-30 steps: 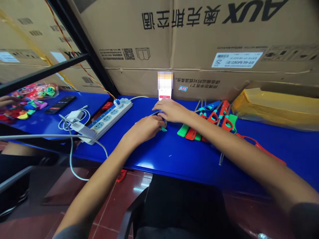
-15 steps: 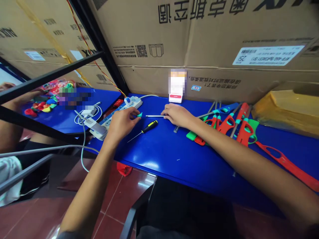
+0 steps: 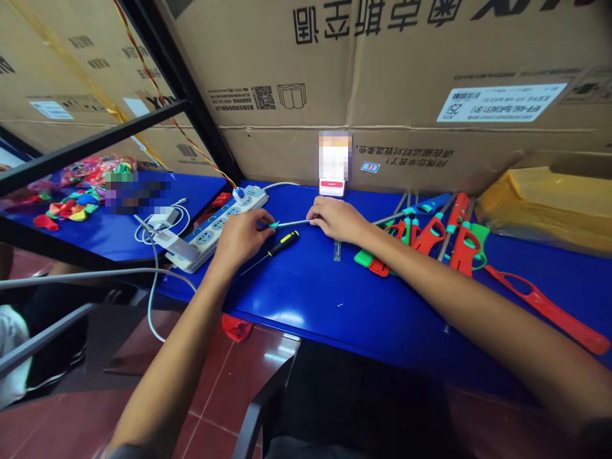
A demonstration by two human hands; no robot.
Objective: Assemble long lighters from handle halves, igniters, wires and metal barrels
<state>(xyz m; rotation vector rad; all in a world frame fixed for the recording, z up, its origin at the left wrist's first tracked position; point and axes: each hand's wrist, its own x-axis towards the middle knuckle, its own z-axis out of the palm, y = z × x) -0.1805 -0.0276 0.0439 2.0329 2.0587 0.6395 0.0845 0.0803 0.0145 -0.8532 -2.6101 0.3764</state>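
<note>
My left hand [image 3: 243, 236] pinches a small teal collar [image 3: 274, 225] between thumb and fingers. My right hand [image 3: 337, 218] grips the far end of a thin metal tube [image 3: 294, 223], whose left end meets the collar. Whether the tube sits inside the collar I cannot make out. Just below the tube lies a black-and-yellow screwdriver [image 3: 284, 244], its shaft toward the lower left. Under my right wrist is a short clear tube [image 3: 337, 251]. To the right, several long-nosed lighters and their red casings [image 3: 462, 255] are heaped on the blue table [image 3: 296, 293].
A white power strip [image 3: 217, 226] with plugs and cables is left of my left hand. A lit phone [image 3: 332, 162] leans on the large cardboard box [image 3: 401, 70] behind. Beyond a black metal frame [image 3: 100, 156], balloons [image 3: 76, 204] lie on another table.
My left hand has moved right, bringing the teal collar against the tube's end. The gap between them has closed. My right hand keeps its hold, and the view has shifted slightly.
</note>
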